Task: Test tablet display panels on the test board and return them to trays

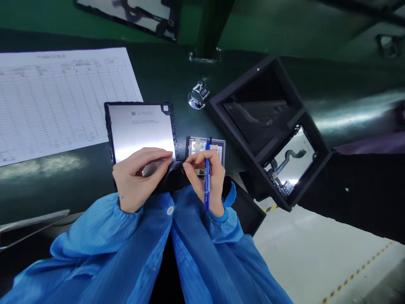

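A flat panel (141,131) with a silvery back and a black frame lies in front of me, a small printed code near its top. My left hand (141,179) rests over its lower right part, thumb and forefinger pinched together beside a dark flap at the edge. What sits between those fingertips is too small to make out. A blue pen (207,185) stands nearly upright in the picture, held in my right hand (210,169), whose thumb and forefinger reach toward the same dark flap. Behind that hand lies a small labelled plate (222,145), partly covered by my fingers.
A chrome tally counter (199,93) stands beyond the panel. To the left lies a printed table sheet (63,101), partly under the panel. A tilted black foam tray (253,157) on the right holds another panel (292,162) with a flex cable. A metal post (210,33) rises behind.
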The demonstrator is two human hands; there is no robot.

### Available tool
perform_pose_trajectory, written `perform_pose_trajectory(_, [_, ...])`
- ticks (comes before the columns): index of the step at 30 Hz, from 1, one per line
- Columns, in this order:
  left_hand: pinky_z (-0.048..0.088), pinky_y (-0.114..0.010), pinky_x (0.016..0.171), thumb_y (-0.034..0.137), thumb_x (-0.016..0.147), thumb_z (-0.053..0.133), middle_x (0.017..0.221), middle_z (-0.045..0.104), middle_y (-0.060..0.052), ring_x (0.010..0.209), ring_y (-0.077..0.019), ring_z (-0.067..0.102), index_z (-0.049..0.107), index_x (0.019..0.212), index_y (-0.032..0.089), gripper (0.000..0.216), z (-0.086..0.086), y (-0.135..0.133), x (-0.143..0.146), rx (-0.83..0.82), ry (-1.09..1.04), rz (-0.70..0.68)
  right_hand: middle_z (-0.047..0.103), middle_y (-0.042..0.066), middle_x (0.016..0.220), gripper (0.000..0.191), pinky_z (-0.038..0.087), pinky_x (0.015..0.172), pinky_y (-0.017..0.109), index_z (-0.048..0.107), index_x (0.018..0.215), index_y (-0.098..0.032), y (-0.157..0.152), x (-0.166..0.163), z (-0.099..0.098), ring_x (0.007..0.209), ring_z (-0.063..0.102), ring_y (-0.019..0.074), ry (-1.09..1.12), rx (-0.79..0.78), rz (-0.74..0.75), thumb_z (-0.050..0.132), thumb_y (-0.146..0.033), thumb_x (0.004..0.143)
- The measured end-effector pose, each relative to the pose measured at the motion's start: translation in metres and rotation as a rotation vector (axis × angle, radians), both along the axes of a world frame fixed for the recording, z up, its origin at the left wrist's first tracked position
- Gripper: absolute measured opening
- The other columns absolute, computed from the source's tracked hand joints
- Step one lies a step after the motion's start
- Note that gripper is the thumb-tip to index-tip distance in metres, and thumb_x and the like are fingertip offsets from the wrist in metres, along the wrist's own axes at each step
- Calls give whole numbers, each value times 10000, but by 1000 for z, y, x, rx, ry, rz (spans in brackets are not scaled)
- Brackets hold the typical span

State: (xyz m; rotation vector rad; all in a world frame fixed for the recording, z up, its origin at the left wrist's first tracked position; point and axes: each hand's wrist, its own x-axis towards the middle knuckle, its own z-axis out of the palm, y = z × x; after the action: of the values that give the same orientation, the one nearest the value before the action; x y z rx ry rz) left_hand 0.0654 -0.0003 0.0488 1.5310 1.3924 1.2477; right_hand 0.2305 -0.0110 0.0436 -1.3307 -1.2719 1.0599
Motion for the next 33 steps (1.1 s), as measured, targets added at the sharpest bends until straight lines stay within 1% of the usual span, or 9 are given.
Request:
perform_pose_trajectory(4, [567, -385, 849, 138, 923, 737, 1014, 741, -24, 936, -230, 699, 759, 1011, 254, 147, 8, 3, -3, 65, 133, -169, 636, -45, 804, 279, 553, 682, 259, 446, 845, -238, 6, -6, 4, 673, 625, 93, 84, 4, 34, 724, -252, 866])
perform_pose_trajectory(8, [560, -337, 819, 149, 905, 750, 998, 740, -22, 905, -210, 702, 762, 987, 234, 119, 11, 11, -3, 78, 219, -216, 658, -34, 828, 265, 564, 683, 265, 457, 864, -242, 14, 6, -2, 694, 643, 105, 68, -5, 56, 709, -322, 889])
perform_pose_trajectory(11, [559, -334, 797, 165, 911, 712, 983, 745, -18, 879, -210, 708, 757, 981, 230, 106, 2, 17, 0, 106, 313, -211, 711, 2, 957, 145, 571, 832, 315, 532, 976, -245, 25, 21, -15, 881, 704, 145, -78, 30, 6, 618, -361, 961])
perform_pose_trajectory(14, [559, -342, 748, 201, 925, 665, 961, 747, -21, 857, -228, 716, 738, 962, 227, 85, -13, 23, 3, 164, 452, -221, 722, 33, 1185, 171, 511, 1008, 367, 571, 1130, -254, 36, 37, -26, 1134, 678, 184, -234, 52, 6, 525, -372, 1016])
perform_pose_trajectory(16, [554, -343, 714, 216, 929, 647, 956, 744, -29, 857, -242, 718, 727, 954, 222, 85, -21, 27, 6, 197, 545, -241, 711, 34, 1246, 204, 495, 1034, 377, 573, 1172, -259, 38, 43, -31, 1170, 666, 192, -251, 35, 51, 487, -383, 1034])
perform_pose_trajectory(19, [547, -355, 689, 205, 941, 618, 951, 735, -52, 848, -257, 711, 729, 949, 190, 112, -29, 31, 9, 234, 642, -264, 715, 27, 1246, 212, 488, 1040, 375, 575, 1177, -268, 35, 43, -34, 1170, 666, 192, -233, 23, 57, 467, -392, 1042])
perform_pose_trajectory(26, [548, -360, 709, 154, 933, 612, 964, 725, -70, 858, -265, 696, 733, 959, 173, 126, -34, 35, 11, 260, 654, -304, 722, 7, 1239, 198, 481, 1055, 380, 590, 1156, -283, 33, 40, -41, 1179, 659, 193, -248, 62, 44, 478, -396, 1038])
perform_pose_trajectory(29, [552, -357, 742, 142, 930, 611, 978, 722, -65, 874, -262, 692, 736, 977, 191, 142, -36, 36, 10, 260, 636, -319, 719, 4, 1250, 184, 478, 1053, 381, 585, 1161, -287, 33, 42, -39, 1189, 652, 192, -268, 70, 70, 486, -381, 1037])
perform_pose_trajectory(33, [554, -352, 727, 143, 934, 612, 968, 722, -68, 866, -259, 691, 740, 968, 185, 139, -35, 37, 9, 272, 623, -340, 717, 16, 1260, 175, 471, 1059, 389, 587, 1158, -282, 33, 46, -36, 1207, 638, 200, -309, 108, 121, 488, -360, 1037])
